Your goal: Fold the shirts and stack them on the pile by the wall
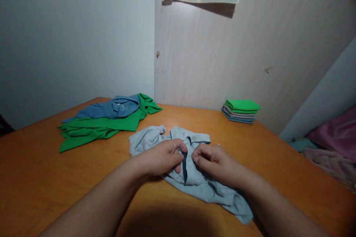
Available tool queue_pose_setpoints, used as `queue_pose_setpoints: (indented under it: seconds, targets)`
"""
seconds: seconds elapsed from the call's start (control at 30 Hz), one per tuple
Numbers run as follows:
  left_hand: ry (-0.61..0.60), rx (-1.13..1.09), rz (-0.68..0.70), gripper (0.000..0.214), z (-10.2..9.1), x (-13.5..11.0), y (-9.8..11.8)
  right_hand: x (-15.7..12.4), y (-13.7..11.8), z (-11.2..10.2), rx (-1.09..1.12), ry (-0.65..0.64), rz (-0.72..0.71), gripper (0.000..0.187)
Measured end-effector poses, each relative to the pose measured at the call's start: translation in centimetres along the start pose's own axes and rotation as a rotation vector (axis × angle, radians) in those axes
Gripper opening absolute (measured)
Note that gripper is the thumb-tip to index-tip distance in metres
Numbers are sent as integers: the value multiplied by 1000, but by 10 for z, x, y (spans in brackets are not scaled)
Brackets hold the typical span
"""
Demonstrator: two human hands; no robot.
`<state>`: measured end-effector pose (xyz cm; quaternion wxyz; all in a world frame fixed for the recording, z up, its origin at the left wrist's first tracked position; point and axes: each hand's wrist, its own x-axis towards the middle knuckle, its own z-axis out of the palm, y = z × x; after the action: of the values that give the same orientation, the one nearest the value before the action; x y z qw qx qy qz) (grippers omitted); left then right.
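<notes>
A light grey polo shirt (200, 177) lies crumpled on the orange-brown table, its collar toward the far side and dark trim showing along its front opening. My left hand (169, 155) pinches the cloth at the left edge of that dark-lined opening. Just across the opening, my right hand (213, 159) is closed, thumb against forefinger, on the shirt's front. What lies between the right fingertips is too small to make out clearly. One sleeve spreads out at the upper left, and more cloth trails toward the lower right under my right forearm.
Loose green cloth (111, 127) and a crumpled blue garment (116, 107) lie at the table's back left. A folded stack (240, 111) with green on top stands at the back right. Walls border the wooden table (91, 177); pinkish fabric (333, 137) is beyond its right edge.
</notes>
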<state>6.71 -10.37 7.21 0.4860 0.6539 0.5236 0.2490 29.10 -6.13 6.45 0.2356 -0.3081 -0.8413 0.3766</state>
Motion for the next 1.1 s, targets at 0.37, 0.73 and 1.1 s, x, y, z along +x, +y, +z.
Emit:
queue_pose_setpoints:
  seconds: [0.37,0.73,1.1]
  targets:
    - [99,172,88,15,4,3,-1,2,5,1,-25,8,2,7]
    - [117,243,111,6,10,8,-6,2,-1,0,-10,-32,-12,5]
    - [62,80,115,7,10,2,-1,0,0,3,83,-22,-8,7]
